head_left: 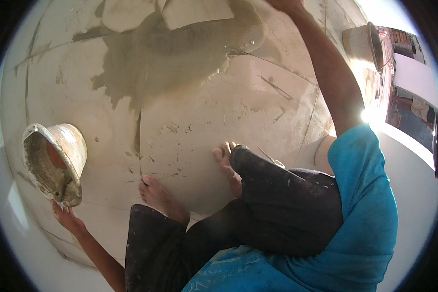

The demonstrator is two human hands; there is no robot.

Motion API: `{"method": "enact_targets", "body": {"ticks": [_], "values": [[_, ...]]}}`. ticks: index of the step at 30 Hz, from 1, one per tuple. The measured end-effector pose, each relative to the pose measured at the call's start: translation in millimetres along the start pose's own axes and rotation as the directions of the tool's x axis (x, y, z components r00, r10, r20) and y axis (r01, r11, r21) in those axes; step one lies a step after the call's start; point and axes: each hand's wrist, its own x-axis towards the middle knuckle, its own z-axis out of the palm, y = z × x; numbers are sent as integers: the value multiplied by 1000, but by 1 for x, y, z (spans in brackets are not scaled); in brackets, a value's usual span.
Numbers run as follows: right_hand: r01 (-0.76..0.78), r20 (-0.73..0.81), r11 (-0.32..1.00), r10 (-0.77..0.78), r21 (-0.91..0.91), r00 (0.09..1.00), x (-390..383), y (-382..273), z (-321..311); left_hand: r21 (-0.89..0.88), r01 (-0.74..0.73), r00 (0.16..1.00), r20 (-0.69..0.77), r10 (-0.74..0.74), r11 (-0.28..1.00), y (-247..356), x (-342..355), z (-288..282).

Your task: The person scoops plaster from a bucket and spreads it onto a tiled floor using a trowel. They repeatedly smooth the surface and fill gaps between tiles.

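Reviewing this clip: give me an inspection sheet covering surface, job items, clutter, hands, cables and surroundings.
Surface: pale floor with seams, scuffs and a broad, wet-looking patch; bare feet on it.
Job items: crusted bucket at left, rim uneven, something reddish inside.
Clutter: second bucket at upper right; round object by the right knee, partly hidden.
Hands: left hand at the bucket's lower rim, grip unclear; right hand cut off by the top edge.
Cables: nothing seen.
Surroundings: glare and jumbled things at right, unclear.
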Motion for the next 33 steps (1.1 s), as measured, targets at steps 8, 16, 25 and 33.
{"method": "enact_targets", "body": {"ticks": [8,16,25,33], "values": [[-65,133,998,65,-4,989,5,12,16,28,-26,999,24,26,999,-13,18,-27],[26,303,999,-36,39,952,-51,-31,-7,5,-39,995,-93,39,999,-9,21,-11],[-102,330,987,56,125,942,-95,-77,-17,-15,-117,993,-22,117,993,1,29,-1],[-38,252,991,4,131,968,-100,-80,-10,-13,-120,993,-26,119,993,3,27,1]]}}
